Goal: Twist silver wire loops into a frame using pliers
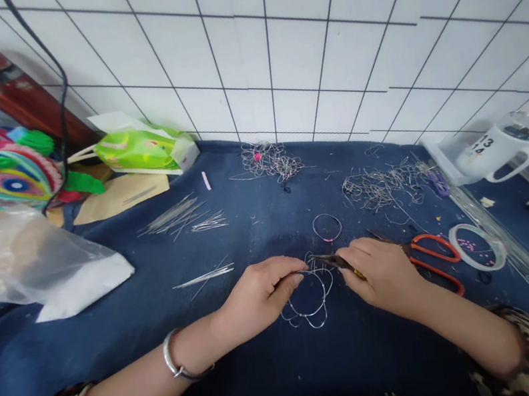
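Observation:
My left hand (265, 292) pinches a looped wire ring (307, 314) between thumb and fingertips. Smaller wire loops stick out around this ring. Wrapped round a pair of pliers (328, 260), my right hand (381, 271) holds their dark jaws against the wire at the ring's top. The exact spot where the jaws meet the wire is too small to make out. Just beyond the hands lies a thin wire hoop (327, 227) with a few pink beads on it. Orange-handled scissors (435, 249) lie beside my right hand, partly hidden by it.
Straight wire pieces (206, 274) lie left on the blue cloth (199, 384). Tangled wire (384, 186) and a wire bundle (271, 161) sit farther back. To the right are a round bead dish (496, 259) and a white mug (504, 148); a plastic bag (35, 256) lies left.

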`<state>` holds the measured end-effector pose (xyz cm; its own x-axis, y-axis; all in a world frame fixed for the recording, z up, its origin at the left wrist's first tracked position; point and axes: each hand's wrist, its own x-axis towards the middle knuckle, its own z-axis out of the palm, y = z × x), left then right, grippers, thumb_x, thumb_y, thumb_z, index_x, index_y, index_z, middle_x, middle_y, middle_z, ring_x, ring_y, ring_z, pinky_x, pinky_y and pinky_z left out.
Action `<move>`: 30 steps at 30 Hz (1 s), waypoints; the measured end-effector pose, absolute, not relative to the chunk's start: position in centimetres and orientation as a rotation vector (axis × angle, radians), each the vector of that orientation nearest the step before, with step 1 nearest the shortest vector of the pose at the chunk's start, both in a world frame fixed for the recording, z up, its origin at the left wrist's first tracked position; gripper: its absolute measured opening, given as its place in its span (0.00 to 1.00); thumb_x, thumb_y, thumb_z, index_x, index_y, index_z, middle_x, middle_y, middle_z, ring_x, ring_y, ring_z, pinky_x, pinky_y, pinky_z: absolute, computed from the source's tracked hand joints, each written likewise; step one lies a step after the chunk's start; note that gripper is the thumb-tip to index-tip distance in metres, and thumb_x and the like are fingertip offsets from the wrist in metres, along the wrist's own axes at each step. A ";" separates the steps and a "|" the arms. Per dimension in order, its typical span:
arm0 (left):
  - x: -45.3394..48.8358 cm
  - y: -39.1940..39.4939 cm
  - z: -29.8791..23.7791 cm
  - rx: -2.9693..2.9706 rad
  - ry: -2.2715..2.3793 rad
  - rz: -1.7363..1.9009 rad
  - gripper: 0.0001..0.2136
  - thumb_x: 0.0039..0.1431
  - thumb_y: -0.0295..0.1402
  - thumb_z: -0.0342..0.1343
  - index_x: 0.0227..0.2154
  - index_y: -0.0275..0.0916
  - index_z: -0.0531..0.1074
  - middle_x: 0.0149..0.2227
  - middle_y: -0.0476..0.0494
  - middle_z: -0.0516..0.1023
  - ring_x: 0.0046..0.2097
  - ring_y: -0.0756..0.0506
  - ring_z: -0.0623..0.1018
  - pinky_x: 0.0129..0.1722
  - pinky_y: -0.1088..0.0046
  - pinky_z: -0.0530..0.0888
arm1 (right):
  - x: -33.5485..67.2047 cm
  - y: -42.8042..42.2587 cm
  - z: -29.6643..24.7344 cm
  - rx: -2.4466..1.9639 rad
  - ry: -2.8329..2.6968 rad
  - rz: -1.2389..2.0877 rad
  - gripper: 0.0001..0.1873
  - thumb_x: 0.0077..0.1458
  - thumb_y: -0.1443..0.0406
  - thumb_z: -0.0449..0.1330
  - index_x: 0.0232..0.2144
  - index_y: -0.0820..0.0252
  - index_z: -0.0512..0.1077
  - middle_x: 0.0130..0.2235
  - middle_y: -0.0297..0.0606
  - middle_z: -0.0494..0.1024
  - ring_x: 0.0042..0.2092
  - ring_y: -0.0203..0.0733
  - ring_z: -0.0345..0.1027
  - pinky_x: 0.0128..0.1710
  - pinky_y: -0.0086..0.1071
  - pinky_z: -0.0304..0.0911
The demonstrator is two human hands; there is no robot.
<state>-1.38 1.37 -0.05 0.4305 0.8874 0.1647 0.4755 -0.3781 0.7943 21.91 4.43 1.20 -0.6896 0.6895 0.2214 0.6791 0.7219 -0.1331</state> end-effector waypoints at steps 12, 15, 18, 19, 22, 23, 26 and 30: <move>-1.4 1.4 0.7 1.923 1.101 0.763 0.09 0.60 0.26 0.46 0.37 0.36 0.72 0.30 0.48 0.73 0.31 0.52 0.72 0.32 0.77 0.69 | 21.8 4.5 1.1 -1.097 -2.664 0.146 0.08 0.54 0.67 0.50 0.33 0.62 0.69 0.29 0.37 0.70 0.34 0.38 0.63 0.35 0.32 0.59; -1.4 1.4 0.9 1.905 1.115 0.766 0.09 0.61 0.26 0.46 0.36 0.36 0.71 0.30 0.47 0.73 0.31 0.52 0.72 0.32 0.76 0.69 | 21.7 4.4 1.2 -1.077 -2.657 0.176 0.08 0.54 0.67 0.51 0.34 0.62 0.69 0.30 0.38 0.70 0.35 0.39 0.63 0.37 0.33 0.59; -1.4 1.5 0.9 1.897 1.125 0.777 0.09 0.61 0.27 0.45 0.35 0.35 0.71 0.30 0.47 0.72 0.31 0.51 0.71 0.32 0.76 0.69 | 21.8 4.5 1.1 -1.062 -2.639 0.188 0.09 0.55 0.67 0.51 0.35 0.63 0.69 0.31 0.39 0.70 0.35 0.39 0.63 0.37 0.34 0.60; -1.4 1.5 0.8 1.896 1.127 0.779 0.09 0.61 0.27 0.45 0.34 0.35 0.71 0.29 0.47 0.72 0.31 0.51 0.71 0.32 0.76 0.69 | 21.8 4.5 1.0 -1.059 -2.626 0.191 0.09 0.55 0.67 0.51 0.36 0.63 0.69 0.31 0.39 0.70 0.35 0.40 0.63 0.37 0.34 0.60; -1.5 1.5 0.7 1.897 1.136 0.795 0.09 0.61 0.27 0.45 0.34 0.35 0.71 0.29 0.47 0.72 0.31 0.51 0.71 0.32 0.76 0.69 | 21.8 4.6 0.9 -1.044 -2.565 0.202 0.10 0.55 0.66 0.51 0.38 0.63 0.69 0.33 0.40 0.71 0.36 0.40 0.63 0.38 0.35 0.61; -1.5 1.5 0.7 1.898 1.141 0.799 0.09 0.61 0.26 0.45 0.34 0.35 0.71 0.29 0.47 0.72 0.31 0.51 0.71 0.32 0.76 0.69 | 21.8 4.7 1.0 -1.044 -2.539 0.207 0.11 0.55 0.66 0.52 0.39 0.63 0.69 0.33 0.41 0.71 0.37 0.41 0.63 0.39 0.36 0.61; -1.5 1.6 0.7 1.904 1.163 0.805 0.09 0.61 0.27 0.45 0.34 0.35 0.71 0.28 0.47 0.72 0.30 0.51 0.71 0.31 0.76 0.69 | 21.8 4.8 1.1 -1.044 -2.490 0.227 0.13 0.55 0.65 0.52 0.42 0.63 0.68 0.36 0.42 0.71 0.39 0.41 0.63 0.40 0.37 0.61; -1.4 1.7 0.6 1.896 1.204 0.821 0.09 0.61 0.27 0.45 0.34 0.35 0.71 0.28 0.47 0.73 0.30 0.51 0.72 0.31 0.76 0.70 | 21.7 4.8 1.2 -1.027 -2.506 0.230 0.15 0.55 0.64 0.52 0.45 0.60 0.68 0.38 0.42 0.71 0.40 0.41 0.64 0.41 0.38 0.62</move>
<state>-1.42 1.70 0.59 0.3567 0.9254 0.1282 0.4572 -0.2926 0.8398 21.70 4.77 1.21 -0.6388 0.7008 0.3177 0.6313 0.7134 -0.3043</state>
